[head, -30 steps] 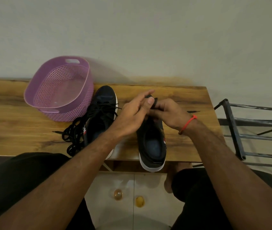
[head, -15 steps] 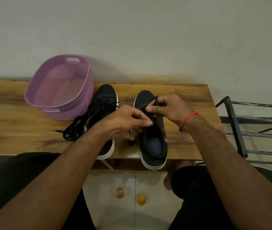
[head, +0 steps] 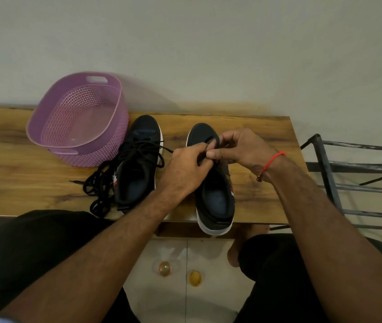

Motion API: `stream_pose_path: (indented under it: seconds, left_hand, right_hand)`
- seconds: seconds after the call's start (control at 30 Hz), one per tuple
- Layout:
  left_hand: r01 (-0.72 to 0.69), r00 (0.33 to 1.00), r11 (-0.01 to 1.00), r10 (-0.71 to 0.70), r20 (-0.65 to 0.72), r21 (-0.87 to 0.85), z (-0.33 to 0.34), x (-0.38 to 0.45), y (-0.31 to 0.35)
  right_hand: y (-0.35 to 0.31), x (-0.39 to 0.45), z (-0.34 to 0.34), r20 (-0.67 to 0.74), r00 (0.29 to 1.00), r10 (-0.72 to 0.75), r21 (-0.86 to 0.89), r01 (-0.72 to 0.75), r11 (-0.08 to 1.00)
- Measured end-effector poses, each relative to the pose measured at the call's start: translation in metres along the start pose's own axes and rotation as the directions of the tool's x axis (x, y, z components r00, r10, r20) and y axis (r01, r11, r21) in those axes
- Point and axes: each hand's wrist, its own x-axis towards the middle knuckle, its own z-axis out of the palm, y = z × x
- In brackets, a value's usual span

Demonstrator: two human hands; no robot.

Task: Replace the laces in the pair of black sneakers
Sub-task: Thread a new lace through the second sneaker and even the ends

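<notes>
Compared with a second ago, your left hand (head: 186, 170) has dropped from a raised, finger-extended pose above the tongue to a low position over the eyelets of the right sneaker (head: 213, 183), and both hands now meet just above the tongue. This suggests that a lace (head: 212, 142) is being fed through the front eyelets of this shoe, so the work on it appears to be at an early stage. The fingers of your left hand are curled, with the fingertips pinching a short dark length of lace; exactly which eyelet it enters is hidden by the knuckles. Your right hand (head: 243, 149), wearing a red thread bracelet (head: 272, 160), is likewise curled, thumb and forefinger pinching the lace loop toward the toe end of the right sneaker. The right sneaker rests on the wooden counter (head: 22, 173), its heel overhanging the near edge. The left sneaker (head: 138, 169) lies just left of the right sneaker, with loose black laces (head: 102, 187) across it and heaped on its left. A purple basket (head: 78, 120) stands beyond these, to the left.
</notes>
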Motion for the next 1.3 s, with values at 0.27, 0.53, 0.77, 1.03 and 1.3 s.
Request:
stream_pose_path:
  seconds: [0.27, 0.53, 0.77, 1.03, 1.3]
  left_hand:
    - [0.245, 0.952, 0.958, -0.209, 0.223, -0.147, -0.025, 0.013, 0.005]
    - [0.139, 0.984, 0.990, -0.138, 0.110, 0.002, -0.054, 0.016, -0.002]
    - [0.013, 1.000, 0.962, -0.005, -0.030, 0.274, -0.054, 0.011, 0.001]
    - [0.085, 0.995, 0.958, -0.094, 0.018, 0.275, -0.053, 0.011, -0.010]
    - [0.141, 0.988, 0.950, -0.152, 0.017, 0.278, -0.047, 0.010, -0.020]
  right_hand:
    - [-0.002, -0.006, -0.009, -0.087, 0.993, 0.082, 0.040, -0.079, 0.996]
    - [-0.006, -0.007, -0.013, -0.047, 0.989, 0.141, 0.079, -0.137, 0.987]
    - [-0.004, -0.012, -0.022, 0.004, 0.980, 0.197, 0.045, -0.196, 0.979]
    - [0.000, -0.017, -0.039, -0.013, 0.937, 0.348, -0.089, -0.348, 0.933]
    - [0.008, -0.019, -0.039, -0.033, 0.884, 0.467, -0.300, -0.454, 0.839]
